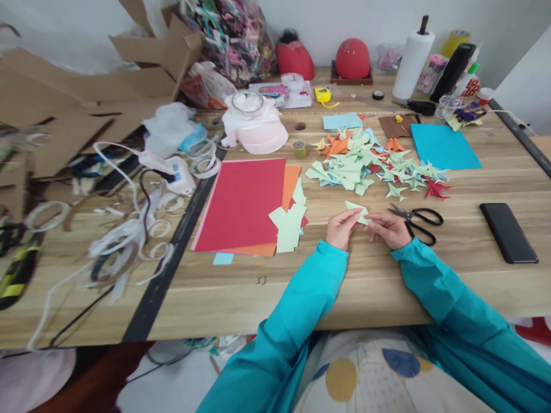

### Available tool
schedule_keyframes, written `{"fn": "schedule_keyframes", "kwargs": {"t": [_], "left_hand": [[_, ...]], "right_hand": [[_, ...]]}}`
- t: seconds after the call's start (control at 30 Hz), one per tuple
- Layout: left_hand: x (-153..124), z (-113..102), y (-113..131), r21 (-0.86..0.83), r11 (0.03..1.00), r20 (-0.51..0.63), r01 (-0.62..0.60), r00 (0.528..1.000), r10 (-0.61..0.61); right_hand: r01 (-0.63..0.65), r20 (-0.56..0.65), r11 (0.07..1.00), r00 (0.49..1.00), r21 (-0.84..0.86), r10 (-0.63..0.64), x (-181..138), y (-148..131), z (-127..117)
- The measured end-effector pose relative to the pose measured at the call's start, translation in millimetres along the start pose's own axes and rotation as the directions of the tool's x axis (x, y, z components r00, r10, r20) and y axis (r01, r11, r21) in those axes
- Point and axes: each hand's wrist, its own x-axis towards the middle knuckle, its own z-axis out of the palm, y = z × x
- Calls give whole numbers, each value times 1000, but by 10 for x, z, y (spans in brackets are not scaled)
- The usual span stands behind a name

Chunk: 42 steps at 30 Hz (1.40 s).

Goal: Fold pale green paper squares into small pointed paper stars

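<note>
A small piece of folded pale green paper [355, 207] is pinched between both hands over the table. My left hand [342, 228] grips its left side, fingers closed. My right hand [390, 229] holds the right edge between thumb and fingers. Just right of my right hand lie black-handled scissors [414, 217] with their blades partly apart. Beyond the hands is a pile of folded paper pieces [359, 163], mostly pale green with some orange, red and blue. Left of my left hand, cut green paper strips [289, 226] rest on a red sheet [245, 201].
A black phone [508, 232] lies at the right. A blue sheet [445, 146] is behind the pile. White cables and a power strip [178, 175] clutter the left side, with cardboard [86, 86] behind. A white paper roll [413, 64] stands at the back.
</note>
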Motion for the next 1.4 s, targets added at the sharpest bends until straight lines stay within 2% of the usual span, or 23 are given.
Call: {"fn": "schedule_keyframes", "kwargs": {"t": [0.3, 0.53, 0.63, 0.73, 0.87, 0.93, 1.0, 1.17, 1.4], "left_hand": [[26, -44, 15, -107, 988, -33, 113, 993, -117], [13, -29, 72, -127, 986, -24, 108, 993, -112], [16, -22, 56, -92, 991, -30, 95, 995, -99], [23, -28, 10, -30, 997, -23, 71, 997, -72], [47, -75, -71, 111, 994, 1, 9, 1000, -10], [60, -100, -103, 179, 983, 18, -32, 999, 29], [68, -114, -121, 224, 973, 23, -56, 998, 52], [62, -104, -120, 249, 966, 7, -64, 998, 64], [72, -126, -126, 298, 948, 8, -109, 994, 111]], "right_hand": [[-11, -2, 998, 1000, -69, 11, -6, -16, -36], [9, -85, 1000, 996, -23, -10, 5, -10, -52], [60, -122, 998, 991, 2, -60, 9, 22, -28], [131, -74, 991, 989, -16, -132, 9, 65, -13], [275, 41, 931, 961, -241, -273, 7, 82, -19], [352, 63, 869, 934, -347, -353, 8, 77, -21], [396, 54, 834, 911, -385, -408, 8, 73, -22], [406, 4, 840, 901, -359, -434, 6, 84, -26], [403, 20, 843, 905, -357, -424, -12, 59, -15]]}}
